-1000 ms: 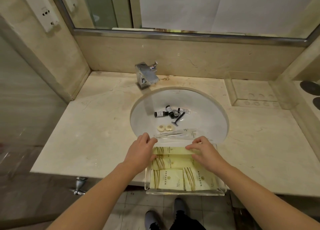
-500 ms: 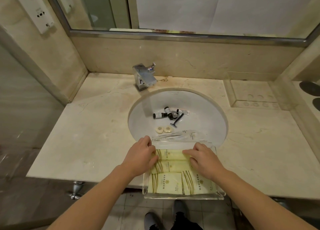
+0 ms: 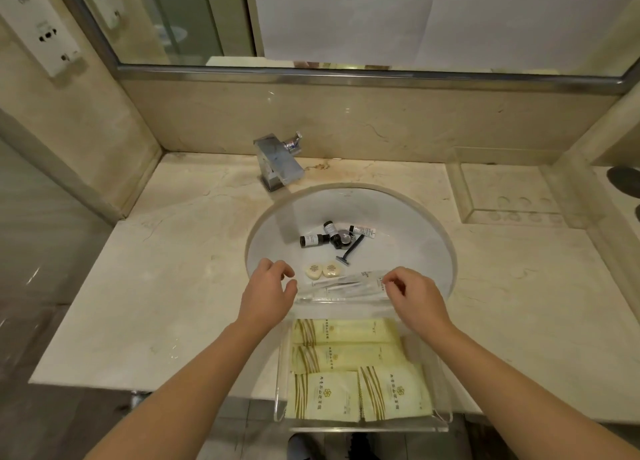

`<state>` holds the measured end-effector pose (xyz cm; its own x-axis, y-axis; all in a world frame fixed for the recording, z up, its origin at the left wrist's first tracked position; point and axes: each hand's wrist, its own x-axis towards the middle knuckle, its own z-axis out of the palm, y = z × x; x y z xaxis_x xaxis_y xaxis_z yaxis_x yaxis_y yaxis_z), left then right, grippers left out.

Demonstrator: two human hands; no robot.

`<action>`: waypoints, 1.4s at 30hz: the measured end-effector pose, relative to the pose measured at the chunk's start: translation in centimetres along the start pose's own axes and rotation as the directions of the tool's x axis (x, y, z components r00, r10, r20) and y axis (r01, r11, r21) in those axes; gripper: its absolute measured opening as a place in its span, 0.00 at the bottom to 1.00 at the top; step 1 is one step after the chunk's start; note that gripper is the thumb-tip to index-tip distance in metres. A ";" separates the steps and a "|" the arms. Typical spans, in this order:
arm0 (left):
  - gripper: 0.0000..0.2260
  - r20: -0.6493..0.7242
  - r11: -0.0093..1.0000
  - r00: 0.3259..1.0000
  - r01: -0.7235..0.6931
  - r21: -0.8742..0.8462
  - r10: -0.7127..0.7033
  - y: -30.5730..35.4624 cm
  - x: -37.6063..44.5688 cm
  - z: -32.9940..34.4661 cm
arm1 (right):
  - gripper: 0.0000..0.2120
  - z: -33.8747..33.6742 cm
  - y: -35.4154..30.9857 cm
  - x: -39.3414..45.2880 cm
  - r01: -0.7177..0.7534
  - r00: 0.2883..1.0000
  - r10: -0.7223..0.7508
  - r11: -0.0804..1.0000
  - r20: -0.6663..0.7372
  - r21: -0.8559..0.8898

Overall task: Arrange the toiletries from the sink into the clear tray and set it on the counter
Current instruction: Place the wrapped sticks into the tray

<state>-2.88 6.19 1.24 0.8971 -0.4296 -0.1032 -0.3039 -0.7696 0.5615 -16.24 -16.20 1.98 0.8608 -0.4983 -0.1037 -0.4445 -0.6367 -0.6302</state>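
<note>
Both hands, left hand (image 3: 268, 291) and right hand (image 3: 414, 296), are hovering loosely curled, holding nothing, over the clear-wrapped packets (image 3: 341, 283) lying at the sink's (image 3: 429, 251) near edge just beyond the clear tray (image 3: 363, 425); pinching each end together seems best.

A beige marble tabletop (image 3: 166, 286) holds a round white sink (image 3: 415, 231) with a chrome faucet (image 3: 278, 163) standing at its back rim. In the basin lie small dark bottles (image 3: 315, 240), a black razor (image 3: 351, 251), two wrapped soaps (image 3: 322, 271) and clear sachets (image 3: 341, 283). A clear tray (image 3: 360, 425) of yellow packets (image 3: 346, 355) sits at the front edge, overhanging it. A second clear tray (image 3: 505, 189) rests at the back right.
</note>
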 end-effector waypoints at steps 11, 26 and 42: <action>0.07 0.398 0.984 0.900 0.166 0.067 -0.178 -1.5 7.0 3.9 | 0.05 0.7 5.1 7.5 -0.315 0.904 0.334 0.942 0.268 -0.114; 0.11 0.499 0.911 0.825 0.045 0.410 -0.265 -3.6 10.8 9.9 | 0.28 6.7 9.5 13.7 -0.203 0.801 0.377 0.902 0.465 -0.380; 0.18 0.537 0.953 0.788 0.274 0.133 -0.301 -2.5 11.7 10.0 | 0.18 7.3 10.0 12.7 -0.082 0.853 0.272 0.912 0.445 -0.401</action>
<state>5.15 -1.66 -9.59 0.6259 -0.3604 -0.6917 -0.0867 -0.9135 0.3975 -7.95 -24.59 -11.19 0.7240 -0.3366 -0.6020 -0.5754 -0.7761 -0.2580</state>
